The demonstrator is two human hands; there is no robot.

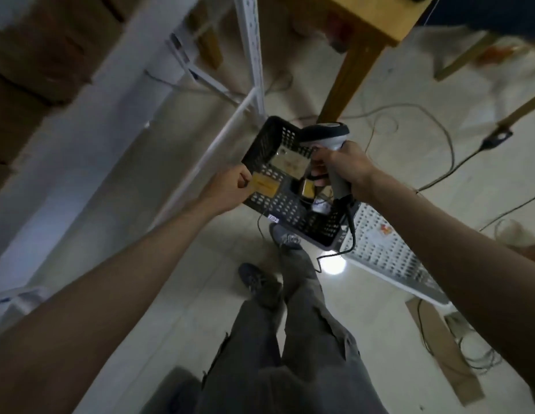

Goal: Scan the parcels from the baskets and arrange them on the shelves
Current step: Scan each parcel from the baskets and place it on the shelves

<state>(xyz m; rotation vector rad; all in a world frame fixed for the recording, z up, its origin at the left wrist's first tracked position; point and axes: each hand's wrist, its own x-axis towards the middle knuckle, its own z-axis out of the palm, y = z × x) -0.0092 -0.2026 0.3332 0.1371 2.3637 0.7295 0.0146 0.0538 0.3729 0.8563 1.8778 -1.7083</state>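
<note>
- I am looking down at a pale, smooth floor that is running under everything, with thin cables looping across it.
- A white metal shelf frame with rows of punched holes is standing at the upper left; blurred brown cardboard boxes are sitting on it.
- A wooden table leg, square and tan, is rising just behind the baskets.
- A white plastic basket with a perforated wall is sitting on the floor to the right, touching the black one.
- A black plastic basket, rectangular with a grid of round holes, is sitting on the floor ahead of my feet, holding a few tan and pale parcels I cannot make out sharply.
- My right hand is wrapping its fingers round the handle of a grey scanner, whose dark curved head is pointing down into the black basket; its black cord is trailing to the floor.
- My left hand is pinching a small flat yellow-tan parcel by one end, between thumb and curled fingers, holding it over the near-left rim of the black basket.
</note>
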